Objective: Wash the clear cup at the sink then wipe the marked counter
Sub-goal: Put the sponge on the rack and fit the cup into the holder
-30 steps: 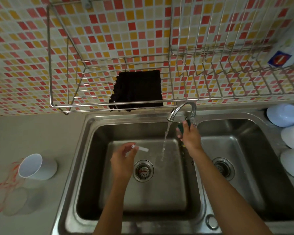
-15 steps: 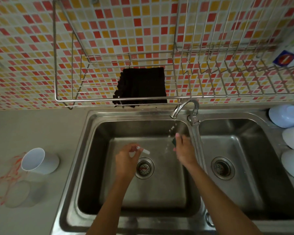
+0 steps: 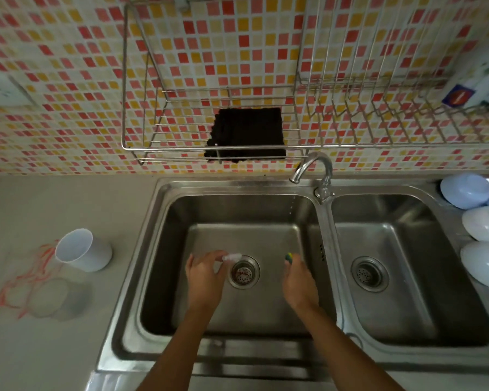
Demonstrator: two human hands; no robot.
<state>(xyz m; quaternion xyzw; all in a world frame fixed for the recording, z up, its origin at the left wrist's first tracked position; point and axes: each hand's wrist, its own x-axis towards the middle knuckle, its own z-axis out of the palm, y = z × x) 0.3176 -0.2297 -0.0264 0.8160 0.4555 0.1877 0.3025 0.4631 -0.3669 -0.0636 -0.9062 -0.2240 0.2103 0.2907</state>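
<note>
My left hand (image 3: 206, 277) hovers over the left basin (image 3: 164, 277) beside the drain (image 3: 243, 271) and pinches a small pale object (image 3: 232, 257); I cannot tell what it is. Over the same basin's right side, my right hand (image 3: 299, 283) grips a green and yellow sponge (image 3: 288, 256). A clear cup (image 3: 60, 297) stands on the grey counter at the left, among red scribbled marks (image 3: 17, 280). A white cup (image 3: 82, 249) lies tilted just behind it. The faucet (image 3: 311, 165) only drips.
A black cloth (image 3: 246, 134) hangs in the wire rack (image 3: 141, 148) on the tiled wall above the sink. The right basin (image 3: 407, 320) holds nothing. Pale upturned bowls (image 3: 486, 224) sit on the ledge at the far right. A bottle (image 3: 480, 80) stands in the rack's right end.
The water stream has stopped; only drops fall. My right hand came off the faucet and moved down into the basin with the sponge. My left hand lowered toward the drain.
</note>
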